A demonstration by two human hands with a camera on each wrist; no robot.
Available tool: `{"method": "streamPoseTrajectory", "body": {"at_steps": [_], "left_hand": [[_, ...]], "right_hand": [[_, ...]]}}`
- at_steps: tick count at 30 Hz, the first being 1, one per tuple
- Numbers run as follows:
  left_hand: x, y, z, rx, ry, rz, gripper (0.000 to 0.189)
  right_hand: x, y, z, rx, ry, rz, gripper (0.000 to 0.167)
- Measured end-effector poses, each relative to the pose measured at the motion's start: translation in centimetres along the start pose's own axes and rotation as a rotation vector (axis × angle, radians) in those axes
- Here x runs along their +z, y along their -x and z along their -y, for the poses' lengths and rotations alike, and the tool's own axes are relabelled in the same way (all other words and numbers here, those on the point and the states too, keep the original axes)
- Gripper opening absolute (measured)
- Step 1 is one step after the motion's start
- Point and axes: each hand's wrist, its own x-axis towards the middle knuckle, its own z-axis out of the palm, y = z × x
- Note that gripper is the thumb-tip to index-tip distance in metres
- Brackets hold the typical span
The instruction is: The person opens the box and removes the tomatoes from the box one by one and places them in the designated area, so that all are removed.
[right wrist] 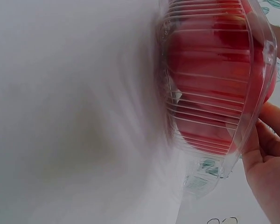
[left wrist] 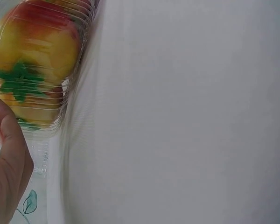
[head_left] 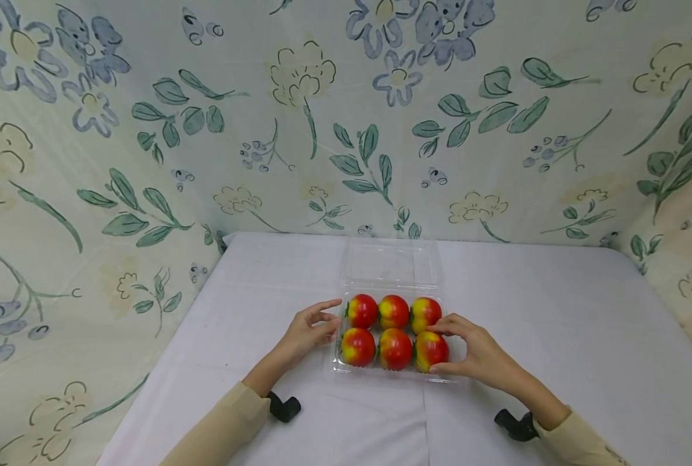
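Note:
A clear plastic box (head_left: 393, 377) holds several fruits, red and yellow with green leafy tops, set in two rows of three. My right hand (head_left: 485, 355) reaches over the box's right wall. Its thumb and fingers grip the front right fruit (head_left: 432, 350) from either side, while that fruit sits in the box. At the left wall is my left hand (head_left: 305, 333), fingers loosely bent, fingertips by the rim close to the back left fruit (head_left: 361, 311). The left wrist view has the left hand (left wrist: 7, 163) beside the ribbed wall; whether it touches is unclear.
The box's clear lid (head_left: 391, 264) is folded back flat behind the fruits. A white cloth (head_left: 555, 310) covers the table, and a floral curtain (head_left: 346, 116) rises at the back and sides. Black wrist mounts (head_left: 284, 408) show below both hands.

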Motion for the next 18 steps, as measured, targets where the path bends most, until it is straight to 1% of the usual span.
{"method": "streamPoseTrajectory", "body": {"at_steps": [11,18], "left_hand": [[0.00,0.10,0.11,0.026,-0.035,-0.013,0.049],[-0.03,0.20,-0.07,0.029,-0.062,-0.026,0.050]], "right_hand": [[-0.14,0.11,-0.04,0.005,-0.009,-0.006,0.061],[-0.36,0.14,0.04,0.006,-0.029,-0.003,0.061]]}}
